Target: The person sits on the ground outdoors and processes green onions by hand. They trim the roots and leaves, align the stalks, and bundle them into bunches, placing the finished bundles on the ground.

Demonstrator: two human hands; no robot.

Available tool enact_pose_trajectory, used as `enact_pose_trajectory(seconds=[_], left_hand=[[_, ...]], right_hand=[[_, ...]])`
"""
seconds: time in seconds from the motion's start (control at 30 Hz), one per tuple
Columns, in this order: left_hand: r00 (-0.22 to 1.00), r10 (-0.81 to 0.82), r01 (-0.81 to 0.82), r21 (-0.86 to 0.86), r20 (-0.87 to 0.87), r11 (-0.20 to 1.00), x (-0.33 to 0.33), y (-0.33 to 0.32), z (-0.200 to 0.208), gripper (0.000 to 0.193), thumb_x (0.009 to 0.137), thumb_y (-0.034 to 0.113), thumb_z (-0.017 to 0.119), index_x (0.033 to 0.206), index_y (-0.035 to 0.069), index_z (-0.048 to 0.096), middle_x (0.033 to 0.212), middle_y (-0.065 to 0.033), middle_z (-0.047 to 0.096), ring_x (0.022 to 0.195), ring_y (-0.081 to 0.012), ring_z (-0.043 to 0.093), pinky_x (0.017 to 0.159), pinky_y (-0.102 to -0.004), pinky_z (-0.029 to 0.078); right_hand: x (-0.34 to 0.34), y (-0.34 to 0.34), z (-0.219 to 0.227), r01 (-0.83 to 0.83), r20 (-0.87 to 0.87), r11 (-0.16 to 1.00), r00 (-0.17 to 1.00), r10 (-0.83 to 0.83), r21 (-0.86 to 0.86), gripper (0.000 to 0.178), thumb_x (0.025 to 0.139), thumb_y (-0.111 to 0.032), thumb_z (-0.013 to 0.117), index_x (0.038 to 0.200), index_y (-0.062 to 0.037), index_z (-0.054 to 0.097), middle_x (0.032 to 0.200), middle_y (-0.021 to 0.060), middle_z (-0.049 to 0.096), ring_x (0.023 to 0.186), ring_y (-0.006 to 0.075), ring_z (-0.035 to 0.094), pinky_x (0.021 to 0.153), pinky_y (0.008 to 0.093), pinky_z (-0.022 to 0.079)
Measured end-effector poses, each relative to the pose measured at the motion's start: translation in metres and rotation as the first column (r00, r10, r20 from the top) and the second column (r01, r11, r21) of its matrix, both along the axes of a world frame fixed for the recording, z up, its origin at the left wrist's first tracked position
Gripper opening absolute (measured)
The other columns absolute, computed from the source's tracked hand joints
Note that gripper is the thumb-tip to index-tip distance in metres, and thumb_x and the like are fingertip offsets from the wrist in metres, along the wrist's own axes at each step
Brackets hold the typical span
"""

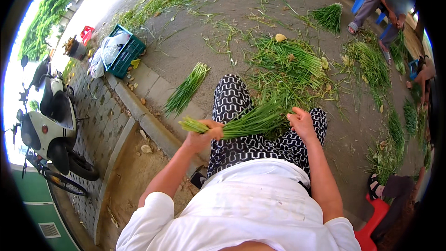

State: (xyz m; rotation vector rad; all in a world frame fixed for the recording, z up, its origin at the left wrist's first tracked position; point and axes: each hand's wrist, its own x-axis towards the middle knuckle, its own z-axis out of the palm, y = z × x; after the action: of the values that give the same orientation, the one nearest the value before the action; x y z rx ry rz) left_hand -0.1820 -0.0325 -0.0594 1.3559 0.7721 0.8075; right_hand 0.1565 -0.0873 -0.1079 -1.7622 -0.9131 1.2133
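The left hand is closed tight around a bunch of green chives, gripping it near the pale root ends, which stick out to the person's left. The right hand rests w/ fingers loosely curled on the leafy side of the same bunch; it touches the stalks but is not clamped on them. The bunch lies across the lap, just above the black-and-white patterned trousers, approx. horizontal.

Progress, as I judge: one finished bundle lies already apart on the concrete, near the curb, and another neat bundle is further away. A big loose pile of chives is in front of the knees, not yet sorted, so most of the work seems left.

The bunch in hand looks fresh: long thin stalks, bright green, roots end even and lighter, tips spreading a bit like a fan. No tie is visible on it.

Around: green crate, a parked scooter, other people sitting at right w/ more chives.
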Motion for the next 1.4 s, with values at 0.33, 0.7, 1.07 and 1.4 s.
enact_pose_trajectory(seconds=[0.33,0.7,1.07,1.4], left_hand=[[0.808,0.466,-0.364,-0.317,0.36,0.876,-0.064,0.019,0.014,0.025,0.089,0.016,0.046,0.065,0.009,0.045,0.047,0.0007,0.032,0.047,-0.0129,0.036,0.067,-0.0361,0.042],[0.705,0.509,-0.366,-0.362,0.494,0.857,-0.088,0.005,0.004,0.029,0.094,0.027,0.046,0.07,0.01,0.051,0.046,0.0021,0.033,0.048,-0.0116,0.036,0.069,-0.0329,0.042],[0.606,0.547,-0.33,-0.443,0.578,0.834,-0.098,0.005,-0.002,0.033,0.096,0.026,0.044,0.073,0.007,0.057,0.047,0.0015,0.039,0.048,-0.0119,0.041,0.069,-0.0316,0.046],[0.556,0.619,-0.333,-0.534,0.555,0.777,-0.102,0.008,-0.019,0.033,0.095,0.029,0.045,0.07,0.009,0.055,0.047,0.003,0.033,0.049,-0.011,0.037,0.07,-0.0314,0.043]], right_hand=[[0.009,-0.012,-0.016,-0.027,0.011,0.992,1.0,0.026,0.127,0.019,0.084,-0.014,0.057,0.088,0.0044,0.056,0.053,-0.0046,0.039,0.046,0.0027,0.033,0.04,0.0229,0.031],[-0.005,-0.005,-0.006,-0.036,0.102,0.982,0.995,0.017,0.185,0.017,0.083,-0.012,0.058,0.086,0.005,0.061,0.056,-0.0018,0.046,0.049,0.0036,0.037,0.043,0.024,0.03],[-0.033,-0.007,0.007,-0.369,0.13,0.924,0.926,0.355,0.099,0.02,0.08,-0.015,0.06,0.087,0.0031,0.063,0.064,0.0055,0.059,0.055,0.0099,0.049,0.052,0.0267,0.04],[-0.038,-0.009,-0.008,-0.531,0.087,0.846,0.846,0.525,0.057,0.02,0.079,-0.018,0.06,0.071,0.0002,0.057,0.054,0.0017,0.046,0.05,0.0088,0.039,0.05,0.0279,0.035]])
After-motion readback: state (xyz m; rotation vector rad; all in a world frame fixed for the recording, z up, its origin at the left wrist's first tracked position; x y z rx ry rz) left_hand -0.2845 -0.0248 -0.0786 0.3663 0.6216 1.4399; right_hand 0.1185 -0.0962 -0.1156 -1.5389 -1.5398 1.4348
